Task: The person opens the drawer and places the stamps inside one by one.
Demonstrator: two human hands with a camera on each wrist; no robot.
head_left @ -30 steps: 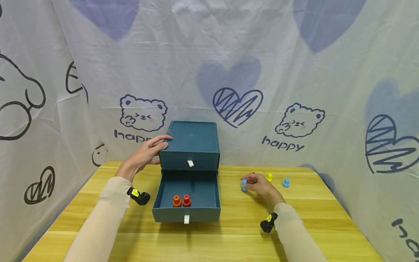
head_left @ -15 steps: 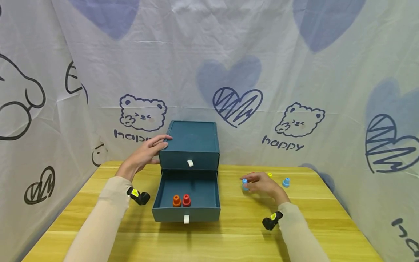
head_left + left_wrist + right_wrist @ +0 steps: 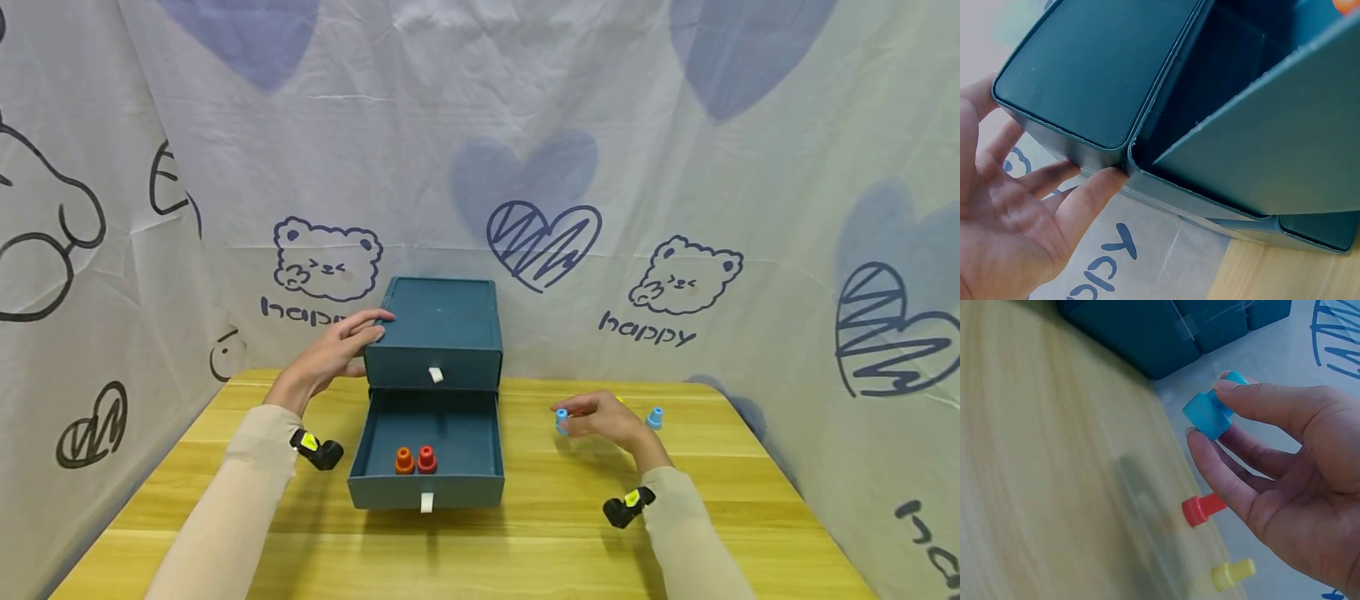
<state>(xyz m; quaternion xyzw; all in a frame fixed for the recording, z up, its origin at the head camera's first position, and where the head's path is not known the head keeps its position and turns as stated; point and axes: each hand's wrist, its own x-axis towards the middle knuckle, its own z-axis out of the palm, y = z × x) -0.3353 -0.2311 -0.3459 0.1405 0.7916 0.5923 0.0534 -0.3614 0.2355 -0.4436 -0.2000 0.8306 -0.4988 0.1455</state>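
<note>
Blue plastic is what we have in the right hand (image 3: pixel 603 421): a small blue peg (image 3: pixel 1211 412) pinched between thumb and fingertips, lifted just clear of the desk (image 3: pixel 525 550), right of its middle and toward the back edge. In the right wrist view the pinch sits on the peg's wide base and narrow neck, the other fingers loosely curled beneath.

Our left hand (image 3: pixel 330 354) lies flat, fingers straight, against the left side and top edge of the teal drawer box (image 3: pixel 438 329), which stands at the back edge of the desk, left of centre. It grips nothing; it only presses. The lower drawer (image 3: pixel 427 487) is pulled out toward the front edge, with an orange peg (image 3: pixel 404 460) and a red peg (image 3: pixel 427 459) standing side by side near its front wall.

To do this well, we judge the pinch should stay low on the base so the peg hangs upright, and we should carry it over the drawer's right wall rather than clip it. We would set it beside the red peg, where the floor is bare, and keep the left hand pressing so the box does not slide.

On the desk beyond our right hand a second blue peg (image 3: pixel 656 417), a loose red peg (image 3: pixel 1200 509) and a yellow peg (image 3: pixel 1230 574) lie near the back edge.
</note>
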